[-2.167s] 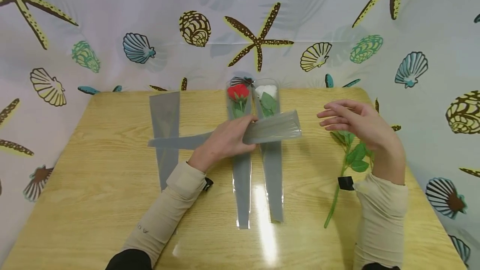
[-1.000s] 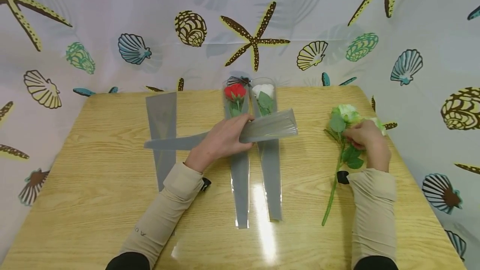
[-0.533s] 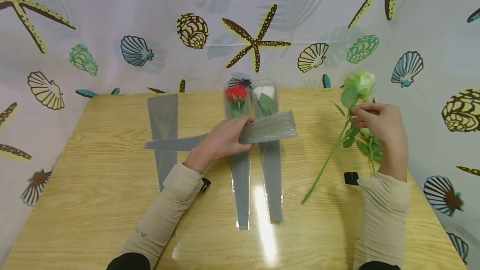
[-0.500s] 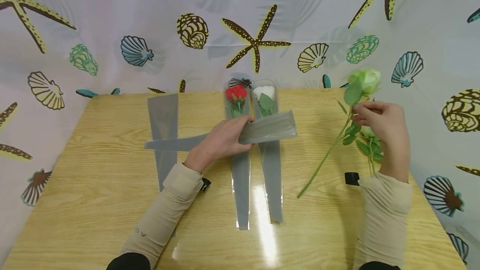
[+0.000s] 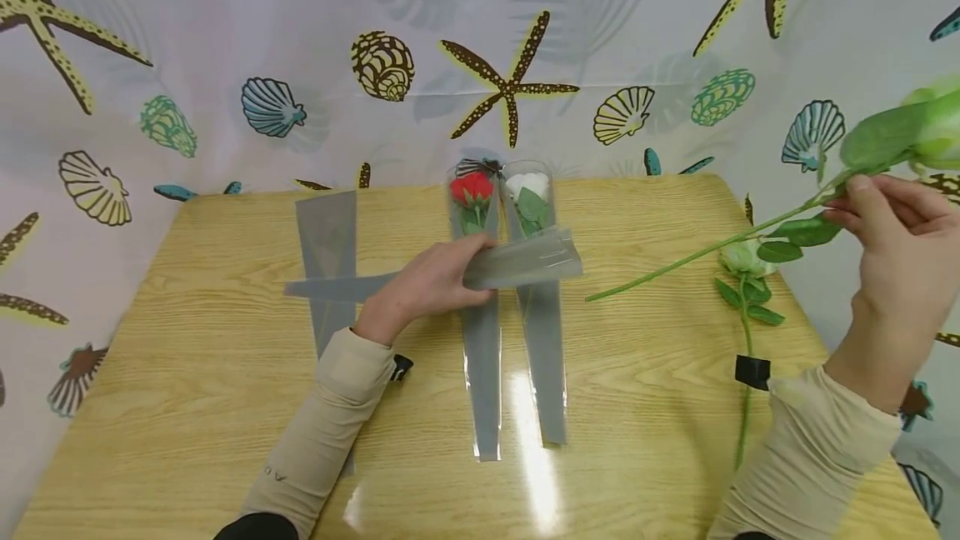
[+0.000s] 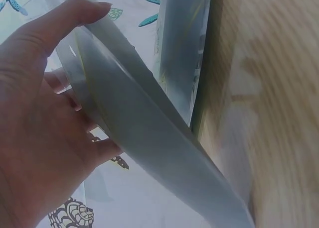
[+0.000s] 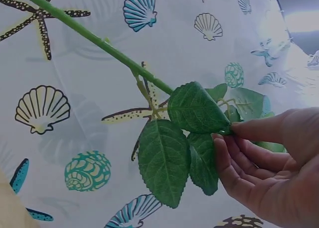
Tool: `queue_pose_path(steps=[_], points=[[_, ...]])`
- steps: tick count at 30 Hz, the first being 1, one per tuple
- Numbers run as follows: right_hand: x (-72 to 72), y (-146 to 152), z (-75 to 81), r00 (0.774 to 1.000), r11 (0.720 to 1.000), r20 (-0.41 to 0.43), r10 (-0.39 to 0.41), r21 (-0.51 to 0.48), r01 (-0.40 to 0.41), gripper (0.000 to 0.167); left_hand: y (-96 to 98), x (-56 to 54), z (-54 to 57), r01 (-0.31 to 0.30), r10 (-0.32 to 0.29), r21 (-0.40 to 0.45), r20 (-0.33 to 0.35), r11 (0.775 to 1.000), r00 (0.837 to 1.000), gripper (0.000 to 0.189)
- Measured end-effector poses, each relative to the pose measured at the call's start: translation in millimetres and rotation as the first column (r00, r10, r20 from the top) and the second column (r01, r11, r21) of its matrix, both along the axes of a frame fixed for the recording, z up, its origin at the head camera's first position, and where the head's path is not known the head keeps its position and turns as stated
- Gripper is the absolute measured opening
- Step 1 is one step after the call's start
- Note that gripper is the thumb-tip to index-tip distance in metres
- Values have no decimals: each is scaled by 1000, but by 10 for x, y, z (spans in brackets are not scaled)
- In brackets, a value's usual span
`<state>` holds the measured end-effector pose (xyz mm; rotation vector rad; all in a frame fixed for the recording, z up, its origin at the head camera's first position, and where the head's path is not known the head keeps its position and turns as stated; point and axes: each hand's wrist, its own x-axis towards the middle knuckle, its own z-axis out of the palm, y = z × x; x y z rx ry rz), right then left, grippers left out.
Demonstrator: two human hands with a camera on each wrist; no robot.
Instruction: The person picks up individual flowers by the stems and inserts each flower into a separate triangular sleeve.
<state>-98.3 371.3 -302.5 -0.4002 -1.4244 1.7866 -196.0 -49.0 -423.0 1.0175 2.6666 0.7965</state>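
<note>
My left hand [image 5: 427, 286] grips a grey translucent flower sleeve [image 5: 528, 261], thumb on one side and fingers on the other; its wide mouth faces right. In the left wrist view the sleeve [image 6: 149, 123] runs down from the hand. My right hand [image 5: 903, 248] pinches the stem of a pale green rose [image 5: 941, 127] just under its bloom, raised over the table's right side, the bare stem end pointing left toward the sleeve's mouth. Green leaves [image 7: 164, 158] hang from that stem in the right wrist view, where the bloom is mostly hidden.
A sleeved red rose [image 5: 472, 188] and a sleeved white rose [image 5: 529, 190] lie mid-table, partly under the held sleeve. Another grey sleeve [image 5: 327, 223] lies to the left. A second pale green rose [image 5: 745, 258] lies at the right of the wooden table [image 5: 225, 407].
My right hand came down, took the pale green rose from the table, lifted it and carried it right and closer, its stem swinging flatter. My left hand kept its grip, shifting slightly left.
</note>
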Motion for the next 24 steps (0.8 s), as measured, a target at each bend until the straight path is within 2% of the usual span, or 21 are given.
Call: queue_pose_path(steps=[4, 9, 12, 18, 24], points=[[55, 42, 56, 991, 992, -98, -95, -96, 86, 18, -5, 4, 3, 6, -6, -2, 10, 1000, 1000, 61], [58, 26, 75, 986, 985, -145, -87, -163, 63, 23, 15, 23, -12, 27, -27, -20, 24, 999, 999, 59], [47, -3, 69, 987, 987, -143, -71, -153, 49, 26, 40, 37, -19, 30, -29, -29, 32, 999, 999, 60], [26, -55, 40, 992, 996, -106, -70, -69, 63, 28, 60, 65, -31, 33, -32, -33, 22, 999, 999, 59], [27, -35, 67, 992, 991, -96, -85, -114, 74, 24, 65, 55, -41, 39, -39, -43, 9, 998, 999, 58]])
